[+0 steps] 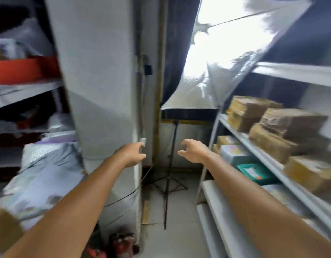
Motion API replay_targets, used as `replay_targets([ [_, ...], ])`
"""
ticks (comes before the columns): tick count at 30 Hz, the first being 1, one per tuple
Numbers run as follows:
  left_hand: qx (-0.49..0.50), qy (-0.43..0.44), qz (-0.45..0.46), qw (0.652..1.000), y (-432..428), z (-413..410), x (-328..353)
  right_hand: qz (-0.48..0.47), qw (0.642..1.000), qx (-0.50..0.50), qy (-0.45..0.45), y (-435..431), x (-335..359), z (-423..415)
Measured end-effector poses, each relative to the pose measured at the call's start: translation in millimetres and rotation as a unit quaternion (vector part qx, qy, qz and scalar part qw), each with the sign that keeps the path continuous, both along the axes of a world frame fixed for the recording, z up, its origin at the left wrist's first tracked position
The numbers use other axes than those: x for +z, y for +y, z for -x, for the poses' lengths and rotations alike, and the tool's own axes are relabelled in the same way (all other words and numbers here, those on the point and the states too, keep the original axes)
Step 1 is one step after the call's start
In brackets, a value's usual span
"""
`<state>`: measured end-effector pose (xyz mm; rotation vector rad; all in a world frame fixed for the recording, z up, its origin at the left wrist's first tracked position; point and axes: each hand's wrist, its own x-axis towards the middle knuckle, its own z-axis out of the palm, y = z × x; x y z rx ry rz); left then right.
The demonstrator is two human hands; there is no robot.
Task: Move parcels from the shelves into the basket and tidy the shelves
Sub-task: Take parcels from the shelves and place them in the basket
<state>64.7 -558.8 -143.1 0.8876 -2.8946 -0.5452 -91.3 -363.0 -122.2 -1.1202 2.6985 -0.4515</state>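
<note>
Brown cardboard parcels (293, 121) sit stacked on the middle level of the shelves (257, 148) to your right, with a teal box (254, 170) and a pale one on the level below. Both your arms reach straight ahead into the aisle, so every one of these lies to the right of your hands. The right hand (193, 150) is much the nearer and hangs just beside the shelf's front post. The left hand (132, 154) is over by the grey pillar (97, 90), well apart from the boxes. Each hand is empty, with fingers loosely curled and thumb held off from them. The shelf runs away from you along the right wall, and the boxes seem to lie with their long sides roughly along that run, though blur makes this uncertain. A reach would likely swing the right hand rightward and slightly up. Grey plastic bags (45, 164) are heaped on the left. I cannot make out a basket with any certainty. Label patches show on the teal and pale boxes, but no writing or brand can be read.
</note>
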Motion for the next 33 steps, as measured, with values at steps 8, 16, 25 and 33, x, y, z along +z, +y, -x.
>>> replay_targets([
  [8, -0.178, 0.021, 0.002, 0.984, 39, 153, 8, 0.0, 0.979, -0.206, 0.0, 99, 7, 70],
  [16, -0.343, 0.04, 0.005, 0.938, 172, 260, 8, 0.045, 0.921, -0.382, 0.057, 235, 16, 103],
  [25, -0.442, 0.065, 0.01, 0.894, 316, 320, 14, 0.063, 0.879, -0.467, 0.072, 349, 14, 116],
  [33, -0.479, 0.084, -0.014, 0.874, 362, 353, 10, 0.093, 0.85, -0.516, 0.047, 372, 4, 125],
])
